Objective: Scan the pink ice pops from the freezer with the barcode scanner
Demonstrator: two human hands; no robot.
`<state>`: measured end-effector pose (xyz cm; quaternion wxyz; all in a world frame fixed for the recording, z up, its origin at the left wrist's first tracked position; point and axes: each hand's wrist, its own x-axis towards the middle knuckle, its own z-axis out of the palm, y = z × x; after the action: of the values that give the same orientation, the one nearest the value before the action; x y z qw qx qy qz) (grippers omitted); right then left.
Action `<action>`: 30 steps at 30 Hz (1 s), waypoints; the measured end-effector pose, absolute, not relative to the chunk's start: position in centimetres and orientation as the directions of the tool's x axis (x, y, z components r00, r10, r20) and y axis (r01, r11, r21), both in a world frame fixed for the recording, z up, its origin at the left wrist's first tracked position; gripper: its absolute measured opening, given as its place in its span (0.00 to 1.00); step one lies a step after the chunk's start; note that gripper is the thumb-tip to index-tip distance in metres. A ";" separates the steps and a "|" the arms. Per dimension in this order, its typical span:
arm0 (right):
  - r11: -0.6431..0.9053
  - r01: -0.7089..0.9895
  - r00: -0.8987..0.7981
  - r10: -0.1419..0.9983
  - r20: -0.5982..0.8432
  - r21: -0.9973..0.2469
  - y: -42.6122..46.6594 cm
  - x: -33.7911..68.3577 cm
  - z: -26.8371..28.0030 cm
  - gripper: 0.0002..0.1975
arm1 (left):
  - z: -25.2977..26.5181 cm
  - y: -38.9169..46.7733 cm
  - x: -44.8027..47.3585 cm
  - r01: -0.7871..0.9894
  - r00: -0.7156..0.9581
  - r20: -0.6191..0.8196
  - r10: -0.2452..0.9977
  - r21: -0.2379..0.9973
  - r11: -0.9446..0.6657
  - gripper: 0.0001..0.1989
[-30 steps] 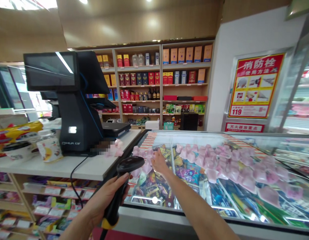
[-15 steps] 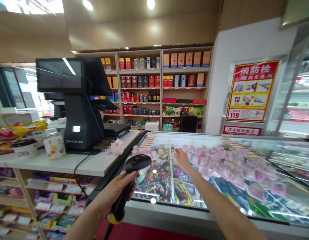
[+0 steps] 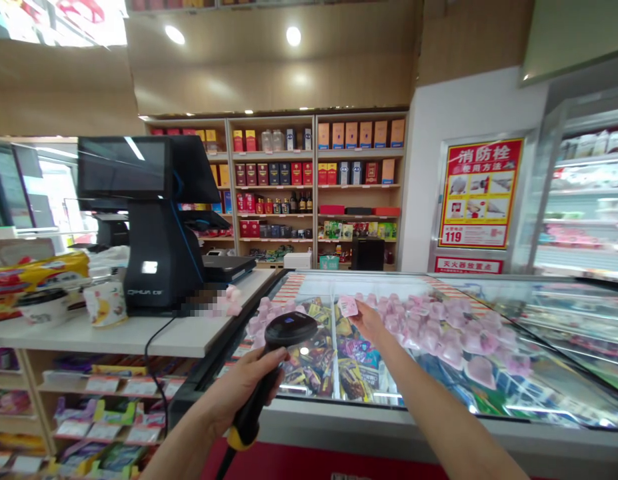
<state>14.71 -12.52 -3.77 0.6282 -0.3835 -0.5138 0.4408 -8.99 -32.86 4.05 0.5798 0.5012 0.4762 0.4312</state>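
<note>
My left hand [image 3: 253, 379] is wrapped round the handle of a black barcode scanner [image 3: 291, 327] with a yellow ring near its base. The scanner head points away from me over the freezer's glass top. Beyond it, my right hand [image 3: 369, 323] pinches a small pink cup [image 3: 349, 307], tilted so that a pale face with faint print shows. Many similar pink cups [image 3: 446, 350] stand crowded on the glass right of that hand, and a smaller group [image 3: 263, 319] lies left of the scanner. Colourful packets [image 3: 359, 380] show through the glass below.
A black checkout terminal [image 3: 156, 253] stands on the white counter [image 3: 181, 340] at left, near a paper cup [image 3: 105, 305] and yellow packages [image 3: 63, 267]. Its cable hangs over the counter edge. Snack shelves [image 3: 103, 400] sit below. Behind the freezer [image 3: 339, 417] rise shelves of boxed bottles [image 3: 273, 175].
My view has tilted up slightly. The pink cup in my right hand has turned, and its pale printed face now shows. The scanner has shifted a little right, closer to that cup.
</note>
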 end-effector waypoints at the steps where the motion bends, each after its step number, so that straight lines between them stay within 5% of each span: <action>1: 0.316 -0.134 0.083 0.948 0.307 -0.939 -12.5 14.7 -3.8 0.14 | 4.1 -32.9 -9.1 -0.027 0.166 -0.119 0.979 0.992 0.125 0.15; 7: 0.295 0.128 0.165 0.935 0.314 -0.947 -12.4 13.1 -5.3 0.17 | 3.3 -32.3 -10.6 -0.050 0.042 -0.117 0.992 0.992 0.119 0.16; 12: 0.416 0.536 0.051 0.852 0.521 -0.734 -12.8 9.1 -7.1 0.16 | 2.5 -31.9 -12.7 -0.043 -0.015 -0.153 0.988 0.987 0.152 0.17; 25: 0.490 0.634 -0.093 0.816 0.570 -0.598 -12.1 2.0 -7.3 0.18 | 1.1 -31.1 -15.9 -0.099 -0.150 -0.218 0.964 0.974 0.205 0.16; 30: 0.356 0.827 -0.051 0.819 0.572 -0.435 -11.2 8.0 -5.5 0.19 | 1.4 -29.7 -14.2 -0.115 -0.089 -0.193 0.977 0.976 0.182 0.17</action>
<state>7.97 -11.23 -5.47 0.3903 -0.5675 -0.7250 -0.0056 -14.21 -29.71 1.39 0.5453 0.3978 0.5421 0.5005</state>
